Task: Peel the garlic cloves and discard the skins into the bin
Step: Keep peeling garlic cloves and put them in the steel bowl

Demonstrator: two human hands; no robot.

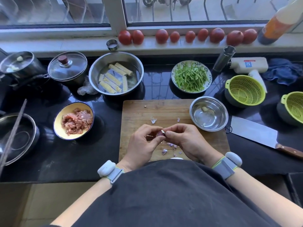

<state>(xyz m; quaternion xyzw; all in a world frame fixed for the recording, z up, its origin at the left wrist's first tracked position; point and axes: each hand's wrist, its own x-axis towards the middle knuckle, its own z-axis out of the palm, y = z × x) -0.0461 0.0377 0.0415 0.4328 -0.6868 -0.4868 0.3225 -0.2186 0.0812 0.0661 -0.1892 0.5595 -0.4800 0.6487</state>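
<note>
Over the near half of a wooden cutting board (139, 112), my left hand (142, 143) and my right hand (183, 140) meet on one purple-skinned garlic clove (159, 133). Both pinch it between fingertips, and a pale tip shows at its top. Several torn purple skin scraps (170, 145) lie on the board beneath and between my hands, with two more scraps (153, 120) farther back. A small steel bowl (195, 117) on the board's right corner holds a peeled clove (204, 109). No bin is in view.
A cleaver (254, 134) lies right of the board. Around it stand a yellow bowl of minced meat (56, 122), a steel bowl of tofu sticks (94, 76), a plate of green strips (173, 79), two green colanders (245, 90), lidded pots (67, 68), and tomatoes (161, 36) on the sill.
</note>
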